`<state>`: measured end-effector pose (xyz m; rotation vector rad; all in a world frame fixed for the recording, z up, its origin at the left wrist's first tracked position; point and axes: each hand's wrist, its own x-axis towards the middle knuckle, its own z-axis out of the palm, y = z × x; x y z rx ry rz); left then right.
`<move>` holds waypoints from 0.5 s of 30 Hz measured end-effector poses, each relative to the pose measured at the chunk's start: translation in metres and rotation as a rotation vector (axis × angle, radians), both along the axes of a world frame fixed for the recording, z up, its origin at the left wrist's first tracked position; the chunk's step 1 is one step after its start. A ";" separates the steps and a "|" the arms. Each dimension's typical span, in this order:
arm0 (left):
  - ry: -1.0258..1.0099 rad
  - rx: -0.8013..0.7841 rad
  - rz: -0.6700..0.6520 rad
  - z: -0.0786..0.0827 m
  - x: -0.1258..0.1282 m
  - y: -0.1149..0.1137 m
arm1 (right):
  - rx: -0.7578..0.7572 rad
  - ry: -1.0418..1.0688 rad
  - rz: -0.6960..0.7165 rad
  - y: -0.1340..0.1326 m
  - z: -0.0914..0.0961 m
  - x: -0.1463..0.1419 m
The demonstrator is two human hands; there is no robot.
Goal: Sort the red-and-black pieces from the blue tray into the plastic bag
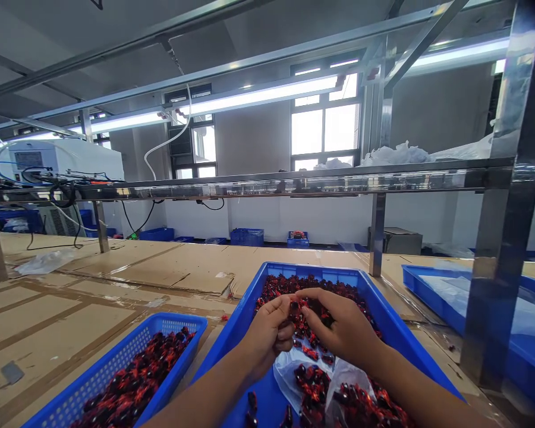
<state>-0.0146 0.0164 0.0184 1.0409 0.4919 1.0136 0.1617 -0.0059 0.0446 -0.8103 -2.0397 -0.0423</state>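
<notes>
Right in the middle of the near tabletop [71, 309], which is covered in flat cardboard, sits a large blue tray [314, 271]. Both hands meet above its centre. The left hand [267, 334] has its fingers curled narrow around a few small red-and-black pieces [327, 289]. The right hand [345, 328] bends its fingers down so the tips pinch the same cluster. More of these pieces fill the far half of the tray, and others spill from a clear plastic bag [288, 371] lying at its near end.

Just left of the tray, almost touching it, a smaller blue basket [173, 321] holds another heap of the same pieces. To the right, a thick metal post [502, 267] stands close to the tray's edge, crowding that side. A thinner post [377, 238] rises just behind the far right corner. Beyond the thick post, a second blue tray [421, 285] is lined with clear plastic. The left and far tabletop lie open and bare cardboard. A metal shelf [294, 181] runs overhead.
</notes>
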 end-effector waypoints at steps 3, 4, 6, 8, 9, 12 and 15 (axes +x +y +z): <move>0.004 0.032 -0.004 0.000 -0.001 -0.001 | 0.103 -0.037 0.041 -0.001 -0.004 0.003; 0.010 0.039 -0.002 0.000 -0.001 -0.002 | 0.136 -0.050 0.045 -0.002 -0.005 0.003; 0.016 0.050 0.009 0.001 -0.002 -0.003 | 0.188 -0.073 0.038 -0.002 -0.007 0.003; 0.023 0.064 0.023 0.003 -0.002 -0.003 | 0.205 -0.088 0.017 -0.003 -0.008 0.002; 0.031 0.076 0.025 0.003 -0.002 -0.004 | 0.197 -0.095 0.008 -0.003 -0.008 0.001; 0.058 0.108 0.023 0.004 -0.002 -0.004 | 0.161 -0.098 -0.001 -0.004 -0.007 -0.001; 0.090 0.131 0.008 0.002 -0.002 -0.002 | 0.164 -0.094 0.002 -0.003 -0.007 -0.001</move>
